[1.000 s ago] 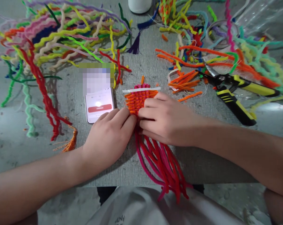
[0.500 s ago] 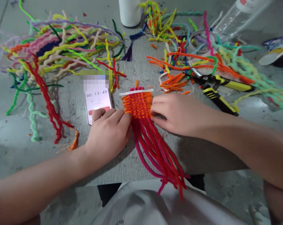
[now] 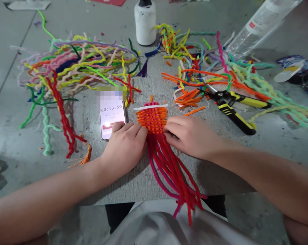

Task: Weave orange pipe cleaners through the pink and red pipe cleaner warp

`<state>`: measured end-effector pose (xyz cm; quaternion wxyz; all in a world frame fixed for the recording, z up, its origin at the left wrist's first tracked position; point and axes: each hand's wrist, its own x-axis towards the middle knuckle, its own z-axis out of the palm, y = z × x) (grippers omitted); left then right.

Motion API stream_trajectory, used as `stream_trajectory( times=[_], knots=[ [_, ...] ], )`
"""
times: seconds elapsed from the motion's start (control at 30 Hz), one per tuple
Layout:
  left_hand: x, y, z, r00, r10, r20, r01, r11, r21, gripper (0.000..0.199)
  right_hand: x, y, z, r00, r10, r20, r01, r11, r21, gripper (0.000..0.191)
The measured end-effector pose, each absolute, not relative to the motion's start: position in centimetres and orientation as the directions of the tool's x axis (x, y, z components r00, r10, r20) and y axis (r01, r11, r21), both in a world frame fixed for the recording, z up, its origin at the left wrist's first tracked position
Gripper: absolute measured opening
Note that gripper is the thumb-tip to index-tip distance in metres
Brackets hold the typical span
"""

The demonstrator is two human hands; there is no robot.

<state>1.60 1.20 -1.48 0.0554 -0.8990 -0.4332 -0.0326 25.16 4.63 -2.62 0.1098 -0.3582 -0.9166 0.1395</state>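
A small woven piece (image 3: 153,119) of orange and magenta pipe cleaners lies flat on the table. Long red and magenta pipe cleaner ends (image 3: 170,163) trail from its lower edge over the table's front edge, towards my lap. My left hand (image 3: 128,141) is closed at the weave's lower left corner, knuckles up. At the lower right corner my right hand (image 3: 191,136) pinches the edge with curled fingers; its fingertips are partly hidden. Across the top of the weave runs a white strip (image 3: 151,107). Cut orange pieces (image 3: 188,98) lie just beyond my right hand.
A phone (image 3: 112,117) showing a timer touches my left hand's side. Black-and-yellow pliers (image 3: 230,103) rest at the right. Piles of coloured pipe cleaners (image 3: 77,64) spread at the back left and right. Farther back stand a white bottle (image 3: 145,25) and a clear plastic bottle (image 3: 261,29).
The camera view has shifted, so the table's things sit lower in the picture. Both hands stay at the weave's lower corners. The phone's timer has advanced by one second.
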Motion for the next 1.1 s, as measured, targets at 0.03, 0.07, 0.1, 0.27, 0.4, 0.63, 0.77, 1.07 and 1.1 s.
stream_trajectory(
  times=[0.03, 0.07, 0.1, 0.27, 0.4, 0.63, 0.77, 1.07, 1.1],
  knots=[
    [1.7, 1.3, -1.4, 0.627, 0.773, 0.094, 0.779, -0.624, -0.065, 0.011, 25.1, 4.7, -2.6, -0.711, 0.699, 0.077, 0.634, 0.684, -0.359, 0.020],
    [1.7, 1.4, -1.2, 0.630, 0.772, 0.082, 0.777, -0.627, -0.062, 0.010, 25.0, 4.8, -2.5, -0.703, 0.710, 0.049, 0.642, 0.662, -0.387, 0.019],
    [1.8, 1.5, -1.1, 0.632, 0.772, 0.071, 0.775, -0.629, -0.063, 0.010, 24.9, 4.9, -2.3, -0.696, 0.718, 0.021, 0.649, 0.641, -0.411, 0.018],
    [1.8, 1.5, -0.6, 0.635, 0.771, 0.043, 0.770, -0.628, -0.117, 0.010, 24.6, 5.2, -2.0, -0.661, 0.749, -0.051, 0.681, 0.570, -0.459, 0.011],
    [1.7, 0.3, 0.0, 0.589, 0.802, 0.102, 0.793, -0.548, -0.265, 0.012, 24.8, 5.4, -2.4, -0.674, 0.739, 0.014, 0.626, 0.580, -0.521, 0.008],
    [2.3, -3.0, 0.3, 0.735, 0.629, 0.254, 0.675, -0.717, -0.176, 0.020, 26.4, 5.6, -3.1, -0.839, 0.511, 0.187, 0.400, 0.811, -0.427, 0.022],
    [2.4, -4.0, 0.1, 0.756, 0.604, 0.254, 0.642, -0.759, -0.108, 0.023, 27.0, 5.6, -2.7, -0.911, 0.360, 0.202, 0.285, 0.903, -0.321, 0.025],
    [2.4, -4.4, -0.2, 0.713, 0.652, 0.258, 0.688, -0.722, -0.076, 0.027, 26.9, 4.9, -2.0, -0.935, 0.291, 0.203, 0.238, 0.939, -0.249, 0.026],
    [2.4, -4.4, -0.3, 0.715, 0.651, 0.255, 0.685, -0.724, -0.074, 0.029, 26.9, 4.9, -2.1, -0.928, 0.306, 0.213, 0.250, 0.935, -0.253, 0.026]
  ],
)
